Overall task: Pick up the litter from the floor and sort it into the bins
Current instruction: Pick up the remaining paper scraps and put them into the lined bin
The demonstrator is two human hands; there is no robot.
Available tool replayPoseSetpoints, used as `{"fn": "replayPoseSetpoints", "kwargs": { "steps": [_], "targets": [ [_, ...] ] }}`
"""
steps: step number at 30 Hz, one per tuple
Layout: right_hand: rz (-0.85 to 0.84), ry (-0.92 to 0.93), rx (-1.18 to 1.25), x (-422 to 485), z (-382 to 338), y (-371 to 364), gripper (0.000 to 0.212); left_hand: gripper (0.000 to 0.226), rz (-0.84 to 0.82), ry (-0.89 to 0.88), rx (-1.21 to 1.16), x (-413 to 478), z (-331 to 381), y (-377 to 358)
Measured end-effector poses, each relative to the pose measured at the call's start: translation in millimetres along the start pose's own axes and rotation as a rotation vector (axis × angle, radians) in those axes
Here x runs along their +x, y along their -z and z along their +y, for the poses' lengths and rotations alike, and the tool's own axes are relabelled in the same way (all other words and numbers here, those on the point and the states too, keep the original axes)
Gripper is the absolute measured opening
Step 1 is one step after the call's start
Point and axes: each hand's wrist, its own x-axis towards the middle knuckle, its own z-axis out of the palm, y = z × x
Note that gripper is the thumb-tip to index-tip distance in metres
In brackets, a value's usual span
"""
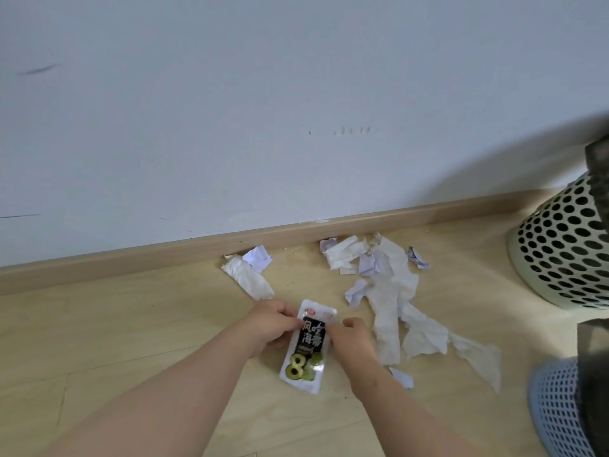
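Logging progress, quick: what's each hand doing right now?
Left hand: closed on the snack packet, pinching its left edge.
Right hand: closed on the same packet's right edge.

Both hands low centre of frame, pinching snack packet [304,347] from either side: left hand [270,324] on its left edge, right hand [354,339] on its right edge. Packet white with black panel. Wooden floor [131,324]. Crumpled tissues [392,301] and paper scraps [257,257] strewn right of centre, near baseboard [164,253]. Cream perforated bin [560,249] at right edge; blue mesh bin [557,410] lower right. White wall [263,94] fills upper frame.
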Motion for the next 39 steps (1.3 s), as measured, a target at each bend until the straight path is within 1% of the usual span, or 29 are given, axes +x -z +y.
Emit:
{"fn": "replayPoseSetpoints", "kwargs": {
  "steps": [1, 3, 5, 6, 7, 8, 9, 10, 11, 12, 13, 15, 17, 19, 20, 23, 25, 27, 31, 34, 36, 37, 39],
  "targets": [
    [-0.025, -0.060, 0.133, 1.4, 0.6, 3.3, 0.046, 0.010, -0.034, 0.040, -0.108, -1.7, 6.0, -5.5],
    [-0.098, -0.113, 0.305, 3.9, 3.2, 10.3, 0.032, 0.013, -0.076, 0.061, -0.184, -5.8, 15.7, -15.0],
    [-0.142, -0.100, 0.308, 6.3, 7.3, 16.9, 0.014, 0.010, -0.074, 0.011, -0.156, -4.6, 20.2, -21.3],
    [-0.136, -0.083, 0.281, 7.8, 9.0, 19.1, 0.010, 0.008, -0.010, -0.050, -0.101, -1.7, 20.5, -21.8],
    [-0.108, -0.070, 0.247, 10.4, 10.9, 19.7, 0.009, 0.006, 0.118, -0.133, -0.029, 2.6, 19.6, -18.6],
    [-0.070, -0.067, 0.210, 13.5, 13.1, 20.7, 0.010, 0.009, 0.290, -0.221, 0.046, 6.5, 19.0, -14.2],
    [-0.035, -0.074, 0.187, 15.8, 15.6, 22.0, 0.012, 0.017, 0.474, -0.278, 0.119, 10.4, 19.0, -8.3],
    [-0.009, -0.084, 0.171, 17.0, 17.2, 23.0, 0.015, 0.028, 0.627, -0.296, 0.184, 13.7, 19.4, -1.0],
    [0.007, -0.090, 0.161, 18.3, 18.9, 23.5, 0.017, 0.040, 0.725, -0.284, 0.238, 16.7, 20.4, 6.1],
    [0.007, -0.092, 0.156, 19.8, 20.3, 24.4, 0.019, 0.050, 0.763, -0.253, 0.269, 19.1, 22.1, 12.6],
    [0.001, -0.093, 0.154, 21.8, 22.0, 25.4, 0.020, 0.057, 0.746, -0.219, 0.277, 21.6, 24.3, 16.8],
    [-0.012, -0.093, 0.133, 24.2, 22.7, 26.1, 0.019, 0.064, 0.646, -0.140, 0.315, 28.0, 26.2, 21.7],
    [-0.020, -0.084, 0.127, 27.8, 23.4, 26.8, 0.020, 0.062, 0.562, -0.090, 0.517, 38.2, 24.0, 22.4],
    [-0.026, -0.074, 0.120, 28.7, 23.4, 27.7, 0.016, 0.053, 0.556, -0.137, 0.701, 47.0, 17.2, 19.3],
    [-0.025, -0.071, 0.114, 29.2, 23.7, 28.1, 0.015, 0.050, 0.565, -0.189, 0.723, 50.5, 13.0, 15.8],
    [-0.025, -0.058, 0.088, 31.9, 24.1, 27.6, 0.018, 0.039, 0.612, -0.315, 0.649, 47.4, 2.2, -0.2],
    [-0.034, -0.056, 0.082, 33.7, 22.7, 26.4, 0.021, 0.031, 0.608, -0.384, 0.624, 39.6, -1.1, -10.6],
    [-0.036, -0.055, 0.089, 35.7, 21.7, 27.6, 0.024, 0.026, 0.541, -0.398, 0.618, 31.6, -2.4, -21.9],
    [-0.040, -0.052, 0.191, 33.8, 25.0, 35.0, 0.023, 0.023, 0.384, -0.346, 0.653, 16.7, -1.9, -39.5],
    [-0.037, -0.014, 0.213, 27.4, 29.9, 40.4, 0.023, 0.018, 0.274, -0.327, 0.522, 4.3, 1.9, -49.1],
    [-0.074, 0.007, 0.222, 22.7, 32.5, 42.5, 0.026, 0.021, 0.178, -0.323, 0.431, -4.7, 7.7, -58.7],
    [-0.110, 0.005, 0.253, 19.8, 33.6, 42.9, 0.026, 0.018, 0.146, -0.326, 0.386, -9.2, 9.7, -64.6],
    [-0.174, -0.015, 0.357, 14.9, 34.2, 43.7, 0.025, 0.010, 0.145, -0.331, 0.302, -15.0, 11.7, -75.3]
  ]
}}
